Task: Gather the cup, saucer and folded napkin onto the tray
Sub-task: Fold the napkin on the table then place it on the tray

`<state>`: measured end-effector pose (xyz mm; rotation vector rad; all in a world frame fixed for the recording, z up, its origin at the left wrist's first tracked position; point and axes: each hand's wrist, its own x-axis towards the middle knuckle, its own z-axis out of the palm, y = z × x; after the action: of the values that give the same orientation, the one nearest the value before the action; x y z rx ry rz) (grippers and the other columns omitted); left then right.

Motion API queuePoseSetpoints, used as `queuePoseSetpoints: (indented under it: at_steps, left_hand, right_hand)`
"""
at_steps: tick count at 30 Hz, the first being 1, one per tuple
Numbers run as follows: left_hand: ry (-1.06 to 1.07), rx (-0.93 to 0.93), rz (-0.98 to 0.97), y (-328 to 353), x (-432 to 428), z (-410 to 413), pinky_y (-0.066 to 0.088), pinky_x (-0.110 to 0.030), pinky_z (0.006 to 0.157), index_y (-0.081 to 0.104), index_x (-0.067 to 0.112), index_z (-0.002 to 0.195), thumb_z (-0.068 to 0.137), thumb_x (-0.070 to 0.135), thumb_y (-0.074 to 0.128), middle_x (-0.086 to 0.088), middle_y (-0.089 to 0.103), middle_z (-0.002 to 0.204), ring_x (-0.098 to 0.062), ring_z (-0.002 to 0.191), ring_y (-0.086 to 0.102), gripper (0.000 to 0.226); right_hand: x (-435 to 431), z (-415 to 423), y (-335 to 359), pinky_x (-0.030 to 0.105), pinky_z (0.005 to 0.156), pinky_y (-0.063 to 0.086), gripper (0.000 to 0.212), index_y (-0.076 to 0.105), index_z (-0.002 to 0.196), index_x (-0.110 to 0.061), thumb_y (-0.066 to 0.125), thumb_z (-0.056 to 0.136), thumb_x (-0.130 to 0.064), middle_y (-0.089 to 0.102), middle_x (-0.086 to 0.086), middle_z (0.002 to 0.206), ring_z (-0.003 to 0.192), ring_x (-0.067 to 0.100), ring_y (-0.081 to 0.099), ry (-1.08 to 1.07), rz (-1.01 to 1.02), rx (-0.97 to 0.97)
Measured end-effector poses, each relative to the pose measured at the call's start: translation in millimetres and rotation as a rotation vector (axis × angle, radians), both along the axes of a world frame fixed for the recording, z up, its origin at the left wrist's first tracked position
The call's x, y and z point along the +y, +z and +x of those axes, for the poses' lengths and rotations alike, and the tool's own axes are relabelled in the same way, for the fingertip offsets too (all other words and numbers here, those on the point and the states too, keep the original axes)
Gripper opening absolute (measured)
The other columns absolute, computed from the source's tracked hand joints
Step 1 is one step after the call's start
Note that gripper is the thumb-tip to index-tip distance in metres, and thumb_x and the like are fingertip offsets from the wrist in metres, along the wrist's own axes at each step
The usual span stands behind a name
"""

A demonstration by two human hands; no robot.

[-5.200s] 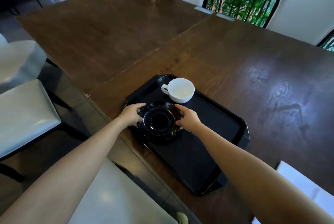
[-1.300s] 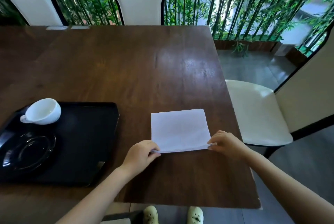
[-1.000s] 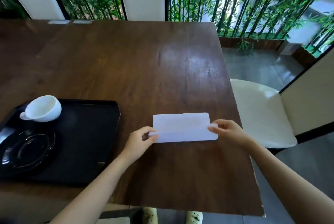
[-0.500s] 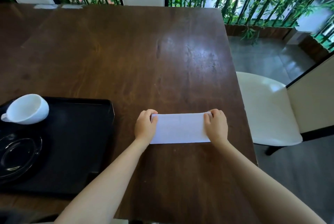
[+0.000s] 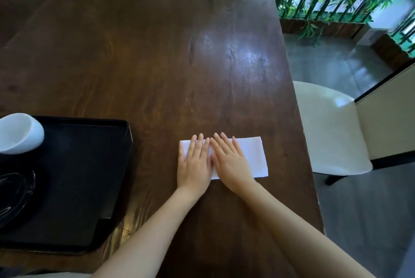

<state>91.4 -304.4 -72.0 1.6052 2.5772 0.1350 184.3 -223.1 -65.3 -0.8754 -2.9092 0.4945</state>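
Far left: white cup (image 5: 19, 133) and black saucer (image 5: 13, 197) sitting on black tray (image 5: 94, 179), both cut off by frame edge. Folded napkin (image 5: 253, 156) lying on wooden table (image 5: 157, 64), right of tray, not touching. Left hand (image 5: 194, 163) and right hand (image 5: 231, 161) side by side, fingers flat and spread, pressing napkin, gripping nothing. White chair (image 5: 330, 129) far right.

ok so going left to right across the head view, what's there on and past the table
cup → tray → left hand → right hand → bare right end of the napkin → white chair seat. The saucer sits below the cup, so it is left out.
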Motion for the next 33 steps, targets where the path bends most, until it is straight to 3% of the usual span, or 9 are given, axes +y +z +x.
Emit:
queuePoseSetpoints:
  at_steps: [3,8,12,18,24,26,28,33]
  left_hand:
    - [0.013,0.012,-0.079,-16.1,-2.0,-5.2,-0.008,-0.046,0.116,-0.008,0.017,0.144,0.090,0.038,-0.003,-0.002,-0.001,0.159,-0.017,0.146,-0.003,0.058]
    - [0.076,0.009,-0.002,-16.4,-3.3,-5.6,0.003,-0.046,0.117,0.007,0.017,0.147,0.095,0.041,0.007,-0.001,0.008,0.158,-0.016,0.145,0.005,0.058]
    - [0.082,0.006,-0.034,-20.3,-1.3,-7.2,-0.002,-0.044,0.117,0.004,0.019,0.148,0.095,0.047,0.013,0.000,0.002,0.158,-0.014,0.141,-0.010,0.061]
    - [0.076,0.021,-0.059,-19.4,-1.7,-9.0,-0.007,-0.042,0.115,0.003,0.021,0.148,0.092,0.052,0.009,0.001,0.002,0.158,-0.014,0.141,-0.010,0.064]
    - [0.023,-0.144,-0.158,-9.8,-0.9,-20.2,-0.015,-0.040,0.112,-0.008,0.022,0.147,0.094,0.051,0.015,0.002,-0.013,0.158,-0.013,0.144,-0.015,0.064]
    - [0.058,-0.221,-0.125,-2.3,-2.9,-22.2,-0.010,-0.039,0.115,-0.004,0.021,0.148,0.095,0.045,0.027,0.000,-0.010,0.159,-0.015,0.145,-0.012,0.065]
    - [0.145,-0.272,-0.041,6.5,-5.5,-21.4,0.005,-0.039,0.118,0.004,0.018,0.148,0.094,0.037,0.040,-0.003,-0.001,0.159,-0.020,0.146,0.000,0.067]
    - [0.367,-0.376,0.127,29.6,-6.3,-23.8,0.038,-0.041,0.104,0.026,0.014,0.143,0.087,0.021,0.058,-0.010,0.036,0.146,-0.029,0.130,0.037,0.065]
  right_hand:
    - [3.2,3.3,-16.7,0.034,0.120,-0.007,0.053,0.008,0.150,-0.021,0.017,0.100,-0.039,0.007,-0.004,0.160,0.147,0.014,-0.003,-0.013,0.027,-0.086]
    - [21.6,26.4,-21.8,0.038,0.120,-0.004,0.058,0.010,0.149,-0.020,0.019,0.098,-0.044,0.009,-0.002,0.159,0.147,0.015,0.001,-0.082,0.116,-0.105]
    - [38.5,44.9,-22.7,0.038,0.118,-0.010,0.061,0.004,0.150,-0.022,0.008,0.096,-0.049,0.003,-0.004,0.159,0.143,0.011,-0.011,-0.139,0.192,-0.212]
    - [45.4,51.1,-23.0,0.037,0.118,-0.012,0.061,0.004,0.150,-0.023,0.008,0.096,-0.050,0.002,-0.006,0.160,0.142,0.009,-0.014,-0.141,0.163,-0.198]
    - [37.5,48.0,-21.2,0.037,0.117,-0.012,0.061,0.001,0.150,-0.021,0.007,0.096,-0.048,-0.001,-0.003,0.160,0.145,0.012,-0.012,-0.200,0.140,-0.200]
    - [30.1,46.6,-21.4,0.037,0.118,-0.011,0.061,0.000,0.150,-0.019,0.006,0.096,-0.047,-0.001,-0.001,0.161,0.147,0.015,-0.008,-0.261,0.121,-0.196]
    - [20.1,45.7,-20.9,0.037,0.118,-0.011,0.062,-0.002,0.149,-0.017,0.004,0.095,-0.047,-0.003,0.000,0.161,0.147,0.017,-0.008,-0.338,0.102,-0.199]
    - [2.7,45.3,-19.7,0.038,0.115,-0.013,0.063,-0.004,0.149,-0.014,0.004,0.096,-0.046,-0.004,0.004,0.161,0.147,0.020,-0.007,-0.453,0.065,-0.216]
